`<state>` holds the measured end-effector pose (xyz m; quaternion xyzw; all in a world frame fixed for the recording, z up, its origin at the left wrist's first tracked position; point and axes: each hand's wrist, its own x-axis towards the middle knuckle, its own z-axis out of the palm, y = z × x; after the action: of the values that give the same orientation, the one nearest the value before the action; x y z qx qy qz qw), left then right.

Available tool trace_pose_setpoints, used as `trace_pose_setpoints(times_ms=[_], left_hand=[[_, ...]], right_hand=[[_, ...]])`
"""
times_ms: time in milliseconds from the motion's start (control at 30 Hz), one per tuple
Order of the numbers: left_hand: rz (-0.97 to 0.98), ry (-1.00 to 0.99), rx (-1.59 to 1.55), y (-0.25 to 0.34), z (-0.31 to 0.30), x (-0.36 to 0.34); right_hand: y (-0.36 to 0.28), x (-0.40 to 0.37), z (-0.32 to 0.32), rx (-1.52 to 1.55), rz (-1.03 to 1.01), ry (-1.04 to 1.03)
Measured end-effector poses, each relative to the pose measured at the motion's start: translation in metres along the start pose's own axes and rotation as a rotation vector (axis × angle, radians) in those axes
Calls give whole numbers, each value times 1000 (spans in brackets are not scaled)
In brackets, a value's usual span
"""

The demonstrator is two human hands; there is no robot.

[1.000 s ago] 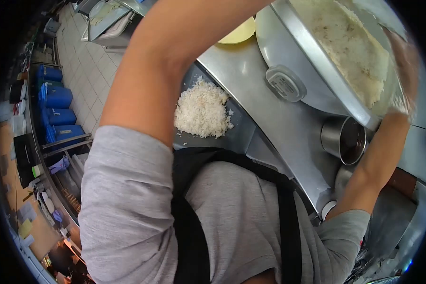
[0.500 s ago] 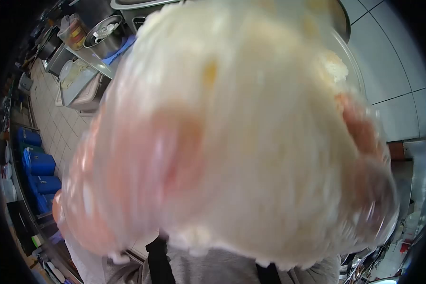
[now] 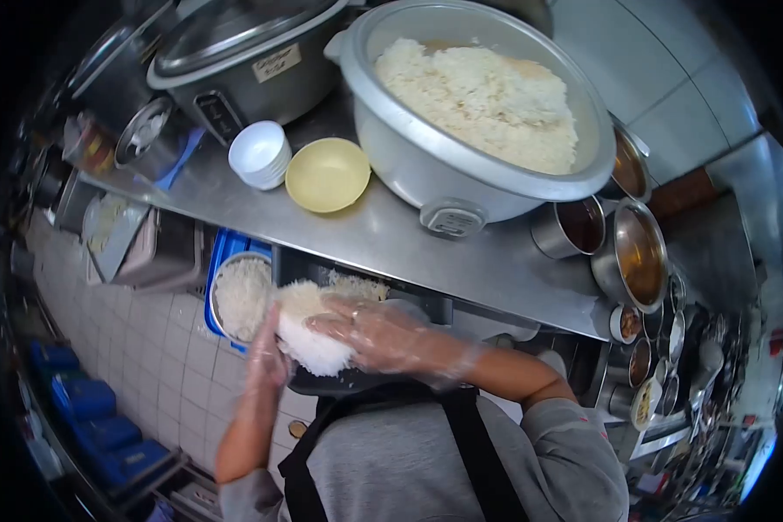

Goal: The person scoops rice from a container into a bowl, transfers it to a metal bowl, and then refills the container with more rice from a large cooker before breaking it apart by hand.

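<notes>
A clump of white rice is held between my two gloved hands, over a dark bin that has loose rice in it. My left hand, in a clear plastic glove, presses the clump from the left side. From the right, my right hand, also gloved, is cupped against it with fingers across its upper side. Just left of my hands is a round container of rice in a blue crate. A large open rice cooker full of rice stands on the metal counter beyond them.
On the counter are a yellow bowl, stacked white bowls and a closed cooker. Pots of sauce and ladles line the right side. Blue bins stand on the tiled floor at left.
The rice clump and both hands have moved from right before the camera down over the dark bin. The counter and open cooker now show clearly.
</notes>
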<state>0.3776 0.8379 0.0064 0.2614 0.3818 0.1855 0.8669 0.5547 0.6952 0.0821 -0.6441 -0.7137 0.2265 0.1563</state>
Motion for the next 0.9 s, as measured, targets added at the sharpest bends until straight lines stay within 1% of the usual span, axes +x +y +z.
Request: trace_pose_setpoints(times_ms=[33, 67, 100, 133, 167, 200, 233, 267, 300, 333, 400, 467, 500, 533, 567, 600, 633, 667, 700, 733, 767, 800, 867, 900], left_hand=[[-24, 71, 0, -23, -13, 18], [2, -53, -9, -32, -2, 19], [-5, -39, -19, -52, -23, 37], [-9, -21, -31, -84, -57, 68], [-10, -1, -44, -98, -77, 85], [-105, 85, 113, -94, -75, 82], [-200, 176, 268, -88, -66, 74], [-255, 146, 413, -77, -43, 70], [-176, 111, 573, -69, -28, 68], [-22, 96, 725, -55, -10, 63], [363, 133, 955, -14, 33, 45], [772, 124, 1026, 40, 90, 28], [951, 94, 1042, 68, 125, 21], [1113, -26, 1048, 92, 161, 19], [1270, -203, 1024, 115, 193, 30], [1284, -271, 1083, 132, 240, 34], [1139, -312, 1103, 141, 285, 46], [963, -368, 1148, 146, 322, 74], [828, -668, 1106, 150, 346, 112], [765, -825, 1174, 150, 370, 134], [640, -643, 1432, 148, 404, 154], [498, -445, 1669, 143, 428, 166], [397, -453, 1601, 127, 435, 172], [349, -457, 1568, 121, 436, 174]], right_hand=[[14, 5, 19, 84, 31, 2], [21, 6, 26, 81, 67, -37], [26, 7, 29, 78, 102, -75], [32, 8, 32, 78, 132, -116], [40, 8, 39, 68, 117, -51], [49, 5, 46, 64, 103, 11], [40, -7, 12, 2, 53, 38], [30, -18, -23, -62, 4, 68], [27, -33, -59, -66, -112, 199], [26, -45, -89, -70, -231, 331], [18, -67, -160, -246, -41, 306], [40, -90, -221, -149, -13, 521], [49, -94, -244, -47, 190, 609], [57, -94, -271, -50, 418, 615], [91, -96, -287, -214, 447, 647], [135, -100, -298, -379, 472, 678], [179, -102, -310, -401, 445, 616], [211, -101, -320, -423, 419, 553], [220, -97, -328, -331, 505, 458], [228, -93, -334, -240, 591, 361], [234, -90, -338, -150, 676, 261], [246, -88, -334, -160, 649, 266], [274, -80, -321, -177, 597, 275], [268, -81, -322, -39, 607, 294]])
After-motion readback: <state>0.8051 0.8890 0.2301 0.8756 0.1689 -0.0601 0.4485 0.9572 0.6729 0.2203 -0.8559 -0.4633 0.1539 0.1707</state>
